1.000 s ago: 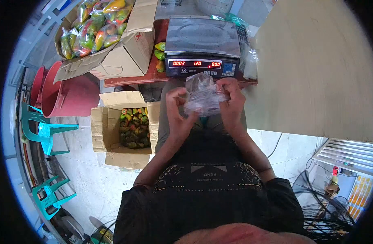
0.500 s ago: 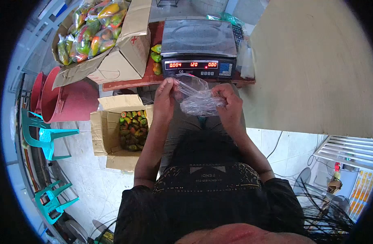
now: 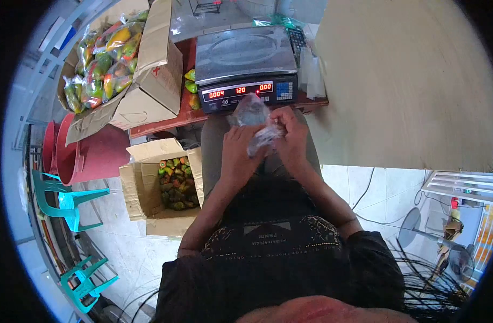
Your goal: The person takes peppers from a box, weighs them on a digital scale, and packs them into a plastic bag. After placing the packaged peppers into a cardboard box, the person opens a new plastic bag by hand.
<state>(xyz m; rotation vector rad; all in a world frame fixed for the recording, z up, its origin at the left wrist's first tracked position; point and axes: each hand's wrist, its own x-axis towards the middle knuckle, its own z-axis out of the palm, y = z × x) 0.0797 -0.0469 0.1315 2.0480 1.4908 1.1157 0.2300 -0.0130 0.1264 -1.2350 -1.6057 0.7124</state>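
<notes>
A crumpled clear plastic bag (image 3: pixel 252 111) is bunched between my two hands, in front of the scale and above my lap. My left hand (image 3: pixel 240 152) closes over its lower left side, back of the hand upward. With bent fingers, my right hand (image 3: pixel 291 137) pinches the gathered plastic on the other side. Just beyond the bag stands a digital scale (image 3: pixel 246 51), its metal pan bare and its red digits lit. Several loose peppers (image 3: pixel 191 87) lie on the table left of the scale.
A large carton (image 3: pixel 149 97) of bagged peppers stands at the upper left. On the floor, an open carton (image 3: pixel 134 185) holds loose peppers. Red tubs (image 3: pixel 98 153) and green chairs (image 3: pixel 69 199) are at left. A wide board (image 3: pixel 402 91) rises at right.
My left hand has turned over and come inward and down across the bag. The bag is more bunched together. My view has shifted, moving the scale leftward in the picture.
</notes>
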